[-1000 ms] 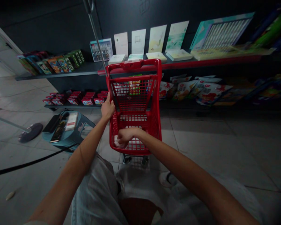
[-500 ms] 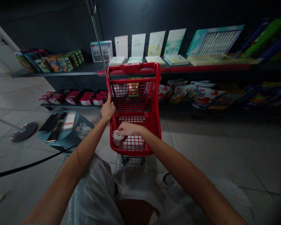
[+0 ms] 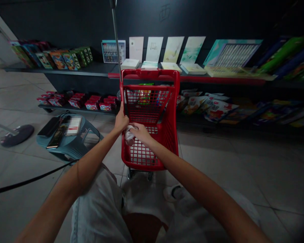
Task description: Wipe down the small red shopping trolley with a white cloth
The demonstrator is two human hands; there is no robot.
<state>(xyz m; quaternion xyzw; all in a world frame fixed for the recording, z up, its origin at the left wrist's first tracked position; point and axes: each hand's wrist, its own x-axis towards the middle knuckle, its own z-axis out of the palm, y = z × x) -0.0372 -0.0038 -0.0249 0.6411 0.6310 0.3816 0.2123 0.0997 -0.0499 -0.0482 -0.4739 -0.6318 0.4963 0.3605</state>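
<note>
A small red plastic shopping cart [image 3: 170,138] stands upright right in front of me, its grid basket facing up. My left hand [image 3: 122,120] is closed around the left side of its frame, one finger stretched along the edge. Inside the basket, close to that same side, my right hand [image 3: 141,131] grips a crumpled white cloth [image 3: 129,136]. The cloth is bunched against the inner left wall, just below my left hand. A metal pole [image 3: 116,40] rises at the cart's upper left corner.
Behind the cart runs a dark shelf [image 3: 98,69] with boxes, upright booklets [image 3: 155,49] and a pen set [image 3: 114,51]. Snack bags [image 3: 219,107] and red packs [image 3: 78,101] fill the lower level. A blue-grey stool [image 3: 87,127] holding a phone [image 3: 56,137] stands left, near a round base [image 3: 17,135].
My right hand has moved the cloth up along the basket's left inner side, closer to my left hand. The left hand stays on the frame. The view has shifted slightly.
</note>
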